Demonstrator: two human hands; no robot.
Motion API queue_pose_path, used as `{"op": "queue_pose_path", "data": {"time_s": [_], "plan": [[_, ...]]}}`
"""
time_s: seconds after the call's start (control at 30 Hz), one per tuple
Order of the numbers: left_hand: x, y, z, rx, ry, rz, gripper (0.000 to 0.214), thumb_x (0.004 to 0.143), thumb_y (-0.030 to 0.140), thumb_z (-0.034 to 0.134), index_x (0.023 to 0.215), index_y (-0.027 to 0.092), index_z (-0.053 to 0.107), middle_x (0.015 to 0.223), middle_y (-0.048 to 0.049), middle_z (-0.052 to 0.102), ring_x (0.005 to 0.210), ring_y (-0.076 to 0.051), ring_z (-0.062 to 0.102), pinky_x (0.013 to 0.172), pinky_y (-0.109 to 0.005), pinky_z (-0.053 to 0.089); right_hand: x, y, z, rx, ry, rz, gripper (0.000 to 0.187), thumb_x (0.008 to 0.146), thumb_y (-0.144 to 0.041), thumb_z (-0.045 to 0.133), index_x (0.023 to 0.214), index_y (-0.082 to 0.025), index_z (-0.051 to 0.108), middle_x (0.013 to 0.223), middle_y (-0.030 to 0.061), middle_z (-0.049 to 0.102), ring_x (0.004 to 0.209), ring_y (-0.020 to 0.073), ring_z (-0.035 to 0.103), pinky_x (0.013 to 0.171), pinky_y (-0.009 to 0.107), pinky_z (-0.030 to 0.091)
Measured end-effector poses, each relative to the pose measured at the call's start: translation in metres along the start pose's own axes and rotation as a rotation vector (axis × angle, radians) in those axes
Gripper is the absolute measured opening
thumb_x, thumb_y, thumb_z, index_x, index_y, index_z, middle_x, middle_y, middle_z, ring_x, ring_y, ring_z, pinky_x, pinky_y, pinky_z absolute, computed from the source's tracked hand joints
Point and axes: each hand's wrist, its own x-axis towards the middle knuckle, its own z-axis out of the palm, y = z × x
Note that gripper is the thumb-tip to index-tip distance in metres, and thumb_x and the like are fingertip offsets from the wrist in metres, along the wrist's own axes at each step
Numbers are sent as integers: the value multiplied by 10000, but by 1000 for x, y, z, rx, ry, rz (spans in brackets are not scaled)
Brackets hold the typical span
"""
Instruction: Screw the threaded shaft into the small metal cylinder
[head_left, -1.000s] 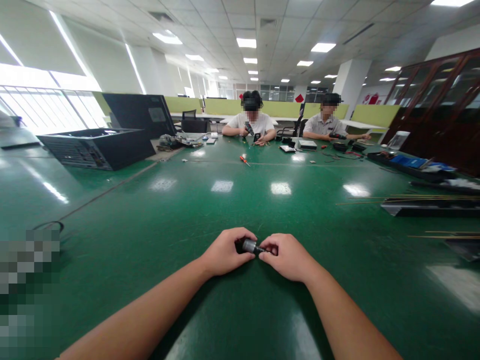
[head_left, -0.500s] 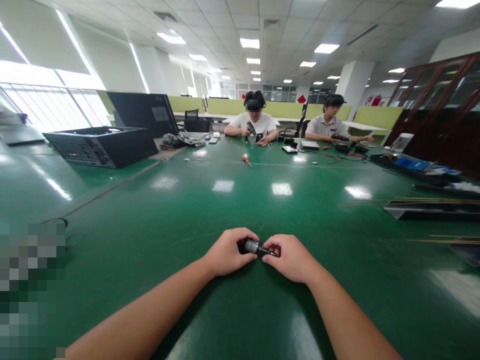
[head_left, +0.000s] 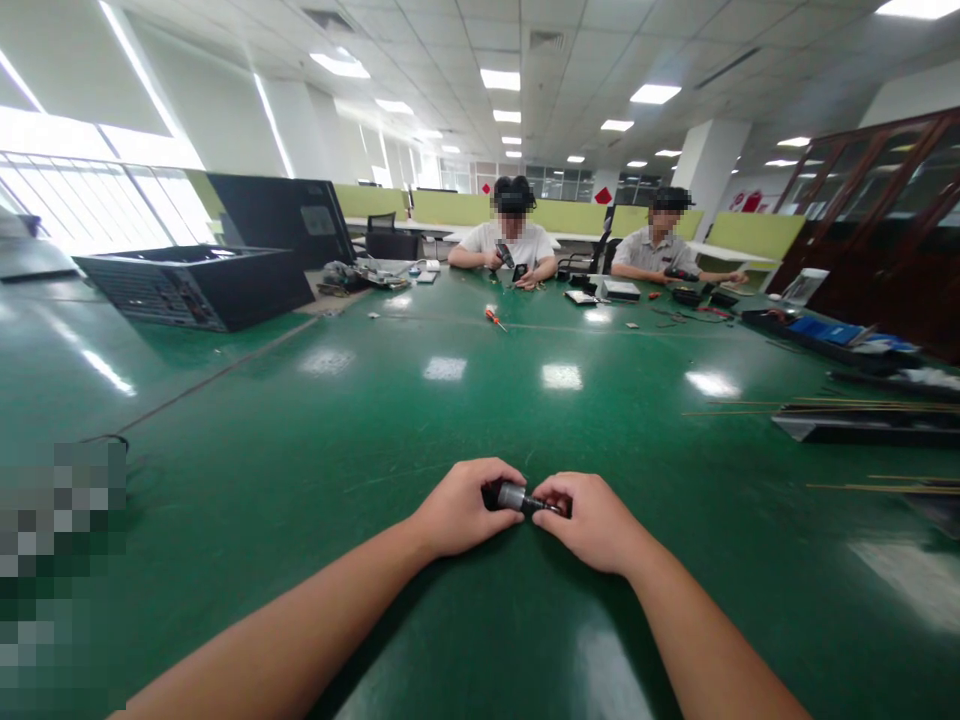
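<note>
Just above the green table (head_left: pixel 420 420), my left hand (head_left: pixel 457 510) is wrapped round the dark rear part of a grey and black cylindrical tool (head_left: pixel 513 496). Its silver-grey collar shows between thumb and forefinger. A narrower black section runs right from the collar to a thin tip. The fingers of my right hand (head_left: pixel 589 515) are closed on that thin end, thumb below and fingertips curled above. The tool lies almost level between both hands. My left palm hides its rear, so its exact kind is unclear.
An orange screwdriver (head_left: pixel 493 318) lies farther out. At left stands an opened black computer case (head_left: pixel 225 290); at right are a black metal channel (head_left: pixel 862 424) with thin rods and a dark tray (head_left: pixel 817 335). Two people sit opposite, one with a power drill (head_left: pixel 505 255).
Both hands, still closed on the tool, have shifted slightly to the right in view. The camera's view has turned a little too. The grip looks the same.
</note>
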Motion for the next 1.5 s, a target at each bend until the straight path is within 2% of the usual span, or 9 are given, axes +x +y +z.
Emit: {"op": "queue_pose_path", "data": {"time_s": [0.33,0.6,0.87,1.0,1.13,1.2,1.27,1.4,1.5], "plan": [[-1,-3,3,-42,-4,-25,295,677,185,795,964,218,735,899,-9,741,829,-195,681,769,-282,501,-3,0,0,52,-7,37,161,811,-235,673,938,-221,771,841,22,739,762,185,644,688,276,440],[-2,-2,4,-20,6,-44,287,659,218,810,938,220,743,858,-5,740,787,-199,671,722,-290,489,-2,5,0,70,-43,65,156,821,-294,664,886,-195,766,757,16,704,693,169,593,616,255,407],[-4,0,3,-24,33,-47,278,658,223,826,921,210,737,837,-6,719,764,-188,651,708,-280,486,-4,7,-8,101,-29,46,148,789,-265,674,864,-178,768,680,4,653,620,148,551,576,246,394],[-6,2,-4,6,116,-75,289,619,246,858,882,221,741,847,-24,697,847,-232,634,824,-348,487,-8,16,-20,108,35,50,172,789,-300,671,854,-169,762,693,15,672,626,159,558,588,260,408],[-15,-1,-27,-31,207,-148,286,747,305,768,1006,204,701,929,-30,718,876,-217,657,840,-344,509,-9,30,-27,148,124,84,284,823,-376,629,923,-136,741,801,61,720,698,184,616,647,286,453],[-29,-4,-46,-58,251,-199,390,824,369,688,1164,180,646,1002,-47,726,912,-213,675,862,-349,525,-8,35,-26,171,146,90,296,817,-385,631,925,-132,737,839,75,733,744,197,641,692,299,473],[-54,-6,-69,-71,275,-251,509,866,449,621,1280,154,585,1051,-67,731,940,-222,692,887,-370,537,-7,38,-22,191,155,90,286,803,-386,640,909,-140,741,833,70,736,745,198,646,700,302,476],[-132,-19,-119,-26,311,-359,600,826,625,586,1176,140,636,1062,-113,749,973,-286,712,912,-416,549,-3,42,-14,232,170,89,276,771,-387,661,881,-149,749,767,52,720,679,181,622,647,283,456],[-195,-39,-147,200,393,-506,636,740,736,607,1100,214,658,1146,-97,742,1075,-322,690,987,-426,522,-2,44,-10,267,181,93,267,754,-376,678,870,-147,753,730,45,704,656,174,600,632,281,440]]}}
